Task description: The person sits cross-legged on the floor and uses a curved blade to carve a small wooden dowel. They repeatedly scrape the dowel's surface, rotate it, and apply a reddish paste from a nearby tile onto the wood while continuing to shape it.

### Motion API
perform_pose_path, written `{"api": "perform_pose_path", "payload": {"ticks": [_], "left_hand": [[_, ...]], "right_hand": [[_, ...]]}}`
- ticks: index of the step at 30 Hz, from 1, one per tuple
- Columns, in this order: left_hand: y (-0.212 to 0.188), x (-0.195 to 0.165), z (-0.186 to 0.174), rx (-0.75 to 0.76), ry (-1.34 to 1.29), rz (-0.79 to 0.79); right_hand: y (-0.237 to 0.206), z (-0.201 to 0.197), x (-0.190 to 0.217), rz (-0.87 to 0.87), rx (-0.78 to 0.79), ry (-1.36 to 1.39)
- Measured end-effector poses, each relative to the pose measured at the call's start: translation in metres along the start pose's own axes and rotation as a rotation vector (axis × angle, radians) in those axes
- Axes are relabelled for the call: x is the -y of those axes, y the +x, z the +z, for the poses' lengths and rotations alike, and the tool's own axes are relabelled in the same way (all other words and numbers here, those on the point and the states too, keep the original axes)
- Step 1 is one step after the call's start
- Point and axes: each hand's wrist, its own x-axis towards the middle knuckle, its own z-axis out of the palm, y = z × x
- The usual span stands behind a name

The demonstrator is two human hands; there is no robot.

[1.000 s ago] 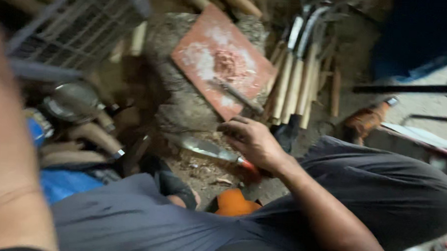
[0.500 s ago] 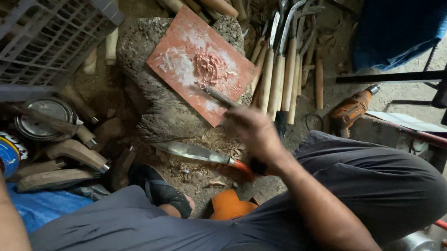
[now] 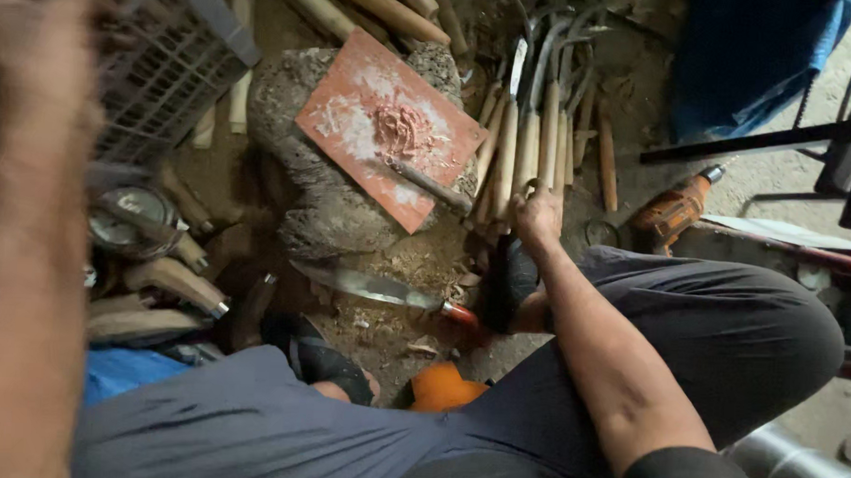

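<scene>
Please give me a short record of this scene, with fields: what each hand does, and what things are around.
right hand: right hand reaches to the row of wooden-handled sickles, at their handle ends; grip not clear
left hand: blurred left arm at frame edge, hand not readable
on stone: red tile with pinkish paste and a small tool
on ground: big knife with red handle, wood shavings
nearby: orange drill, grey crate

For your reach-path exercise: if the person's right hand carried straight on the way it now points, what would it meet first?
Probably the wooden-handled sickles: the right hand points up the picture at their handle ends, seemingly touching already, though depth is unclear.
</scene>
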Motion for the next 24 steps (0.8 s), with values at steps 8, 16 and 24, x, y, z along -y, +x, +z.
{"api": "perform_pose_path", "payload": {"ticks": [8, 16, 24], "left_hand": [[-0.115, -0.076, 0.037, 0.34, -0.04, -0.14], [-0.237, -0.063, 0.062, 0.367, -0.44, -0.357], [-0.254, -0.003, 0.082, 0.431, -0.191, -0.315]], "right_hand": [[0.008, -0.015, -0.005, 0.137, 0.065, 0.048], [0.008, -0.038, 0.005, 0.432, 0.091, 0.883], [-0.081, -0.058, 0.056, 0.08, 0.158, 1.076]]}}
